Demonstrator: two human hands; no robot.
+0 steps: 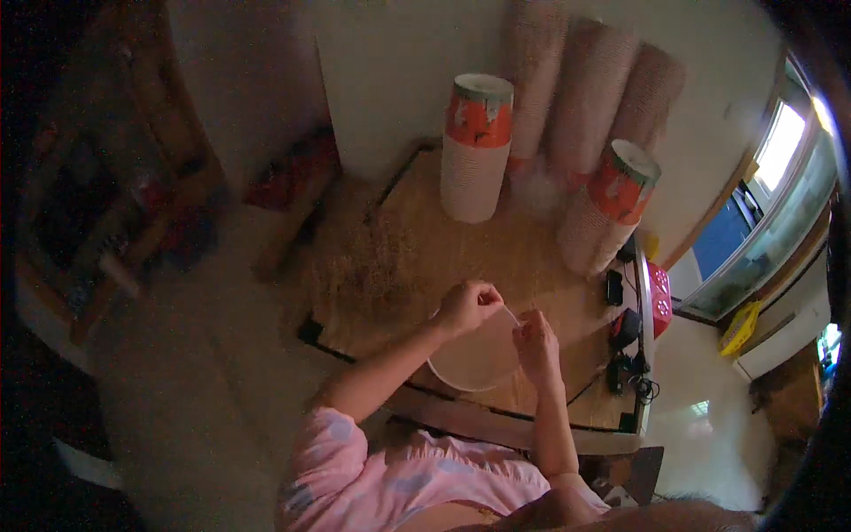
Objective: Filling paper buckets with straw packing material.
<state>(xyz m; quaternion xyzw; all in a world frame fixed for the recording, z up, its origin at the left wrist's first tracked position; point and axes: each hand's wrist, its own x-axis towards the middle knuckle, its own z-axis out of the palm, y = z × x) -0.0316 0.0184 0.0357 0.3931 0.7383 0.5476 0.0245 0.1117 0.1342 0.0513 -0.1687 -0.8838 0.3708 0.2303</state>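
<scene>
Pinched a thin white strip (512, 317) between the hands, with thumb and fingertips pressed together at the upper end in the left hand (474, 307) and fingers curled closed at the lower end in the right hand (535, 339). Could not make out exact fingertip contact on the right. Ran short on a slanting long axis, from the left fingertips, farther from the body, down and rightward to the right fingertips, nearer the body.

Lay at about equal reach from both hands, in the narrow gap between, and along the upper right edge of a round white-rimmed piece (476, 359). Could not tell strip from rim at that spot, nor lid from shallow tub in the round shape. Sat low between the forearms, with the left hand over the far edge and the right hand at the right edge, above the near part of the wooden tabletop (456, 259). Stood well beyond, in nested stacks of red-and-white paper tubs: one upright (477, 155), another leaning at right (612, 208).
</scene>
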